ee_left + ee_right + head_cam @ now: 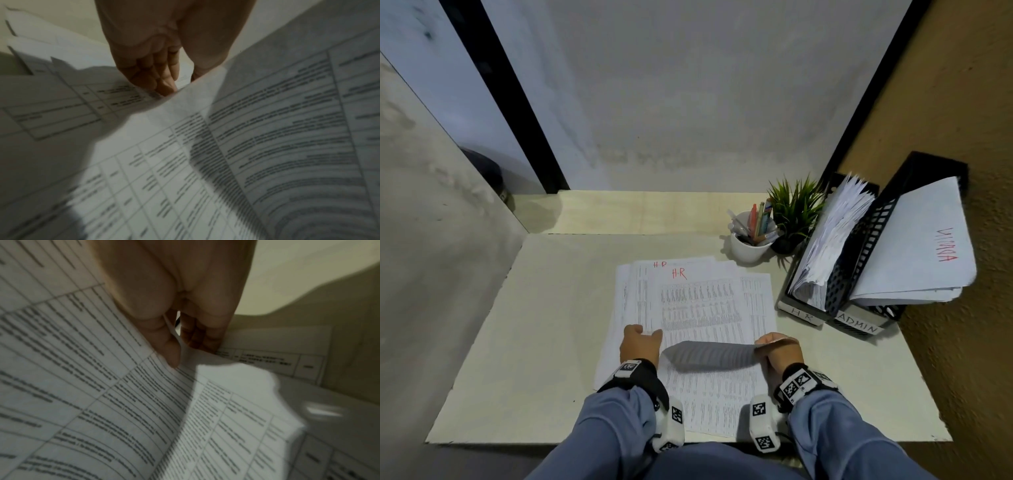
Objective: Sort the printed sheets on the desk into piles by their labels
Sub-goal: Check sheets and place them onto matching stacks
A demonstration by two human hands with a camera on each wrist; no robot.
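Lower centre of the head view: both forearms in blue sleeves are reaching forward over the near edge of the counter (517, 308), wrists level and set apart.

The right hand (782, 351) is sitting at centre right, knuckles up. Its fingers (171, 352) are pinching the edge of the top sheet (709, 353), thumb on the printed face and the other fingertips behind the paper, as the right wrist view shows. The sheet is arching up off the stack between the two hands and casting a dark band of shadow.

The left hand (640, 344) is lying at centre left, palm down. Its fingers (162, 84) are lightly curved with tips touching the paper at the sheet's left edge; whether they are gripping it or only pressing, I cannot tell.

The stack of printed sheets (688, 294) is spreading fanned across mid-frame, two sheets marked "H.R" in red at their far ends.

Right of frame: HR tray (803, 313) and ADMIN tray (859, 327), both holding paper. Pen cup (750, 250) and small plant (796, 205) are standing behind the stack.
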